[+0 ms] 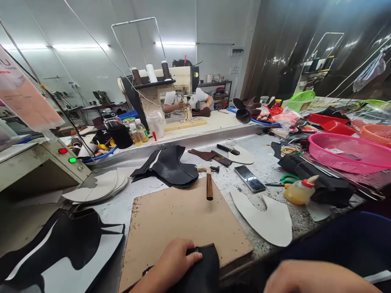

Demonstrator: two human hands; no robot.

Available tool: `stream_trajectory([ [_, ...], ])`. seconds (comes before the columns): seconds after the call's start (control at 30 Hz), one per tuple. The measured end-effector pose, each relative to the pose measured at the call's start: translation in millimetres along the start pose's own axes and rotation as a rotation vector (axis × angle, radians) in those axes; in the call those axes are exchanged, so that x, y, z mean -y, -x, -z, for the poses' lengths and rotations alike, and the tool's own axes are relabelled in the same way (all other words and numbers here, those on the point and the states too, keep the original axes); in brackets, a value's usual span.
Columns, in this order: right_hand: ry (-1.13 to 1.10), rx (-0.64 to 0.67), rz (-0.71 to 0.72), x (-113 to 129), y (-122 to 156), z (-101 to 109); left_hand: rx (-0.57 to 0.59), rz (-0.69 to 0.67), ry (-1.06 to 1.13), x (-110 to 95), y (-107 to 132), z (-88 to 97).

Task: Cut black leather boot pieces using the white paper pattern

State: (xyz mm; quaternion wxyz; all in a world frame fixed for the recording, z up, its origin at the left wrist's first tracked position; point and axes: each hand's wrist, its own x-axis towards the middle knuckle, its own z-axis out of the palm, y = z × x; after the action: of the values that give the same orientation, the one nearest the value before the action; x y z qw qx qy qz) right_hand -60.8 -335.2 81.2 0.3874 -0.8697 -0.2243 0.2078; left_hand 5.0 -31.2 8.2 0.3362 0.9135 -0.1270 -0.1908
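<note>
My left hand is closed on a black leather piece, thumb lying on top, at the near edge of a tan board. The piece runs down out of the picture. My right hand is low at the right, over the table's front edge; its fingers are out of view. A hammer with a wooden handle rests at the board's far edge. Beside it lie stacked black leather pieces. More black pieces with white backing lie to the left of the board.
Right of the board are a white U-shaped template, a phone, green-handled scissors and a glue bottle. A pink basket stands beyond. White cut pieces lie left. A co-worker sits behind a sewing machine.
</note>
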Motion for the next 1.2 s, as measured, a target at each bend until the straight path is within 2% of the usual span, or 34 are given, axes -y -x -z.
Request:
stream_trajectory([
  [0.07,-0.146,0.101,-0.05,-4,-46,13,-0.111,-0.043,-0.071,10,-10,-19.8],
  [0.1,-0.137,-0.07,-0.107,-6,-76,21,-0.141,-0.066,-0.089,12,-13,-25.7],
  [0.13,-0.076,-0.256,-0.244,-8,-108,29,-0.156,-0.084,-0.096,13,-16,-29.3],
  [0.17,-0.039,-0.361,-0.331,-11,-142,37,-0.158,-0.099,-0.095,12,-18,-31.2],
  [0.27,0.044,-0.448,-0.52,-19,-230,54,-0.15,-0.093,-0.074,6,-21,-31.4],
  [0.33,0.083,-0.438,-0.603,-24,-268,63,-0.148,-0.058,-0.073,3,-22,-30.3],
  [0.43,0.114,-0.439,-0.667,-28,-289,76,-0.162,-0.042,-0.094,2,-23,-29.8],
  [0.53,0.156,-0.523,-0.667,-30,-272,88,-0.165,-0.075,-0.084,5,-25,-29.9],
  [0.63,0.199,-0.621,-0.577,-25,-221,80,-0.135,-0.096,-0.088,6,-30,-27.3],
  [0.73,0.195,-0.59,-0.432,-13,-152,39,-0.048,-0.094,-0.133,3,-37,-20.3],
  [0.8,0.172,-0.416,-0.292,-4,-111,-1,0.002,-0.109,-0.198,0,-42,-14.9],
  [0.87,0.143,-0.281,-0.25,0,-83,-38,0.031,-0.142,-0.291,-4,-45,-11.4],
  [0.93,0.154,-0.175,-0.271,-1,-69,-65,0.05,-0.166,-0.37,-7,-48,-11.2],
  [1.0,0.162,-0.12,-0.318,-6,-66,-79,0.059,-0.174,-0.41,-9,-51,-14.7],
  [1.1,0.156,-0.11,-0.363,-9,-69,-83,0.043,-0.159,-0.429,-10,-60,-22.6],
  [1.2,0.198,-0.082,-0.392,-8,-71,-82,-0.023,-0.126,-0.413,-10,-70,-24.4],
])
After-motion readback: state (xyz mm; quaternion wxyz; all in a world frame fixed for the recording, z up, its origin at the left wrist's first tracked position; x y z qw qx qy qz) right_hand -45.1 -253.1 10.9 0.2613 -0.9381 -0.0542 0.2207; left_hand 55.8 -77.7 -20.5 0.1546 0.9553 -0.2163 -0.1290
